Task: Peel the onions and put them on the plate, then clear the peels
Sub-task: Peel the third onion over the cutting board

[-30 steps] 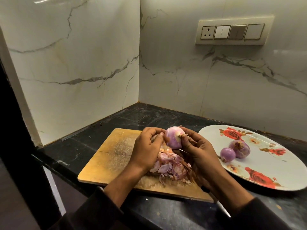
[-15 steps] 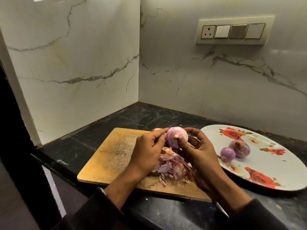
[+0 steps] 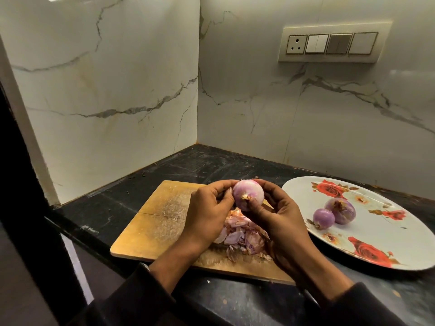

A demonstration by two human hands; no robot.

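I hold a pale purple onion above the wooden cutting board, its root end facing me. My left hand grips its left side with curled fingers. My right hand cups its right side, thumb pressed at the root end. A heap of pink and brown peels lies on the board under my hands. Two peeled onions, one small and one larger, sit on the white rose-patterned plate to the right.
The black counter runs into a corner of white marble walls. A switch panel with a socket hangs on the right wall. The counter's front edge drops off at the lower left, beside a dark vertical frame.
The onion has turned in my hands so its root end now faces me. My right thumb has shifted onto that end.
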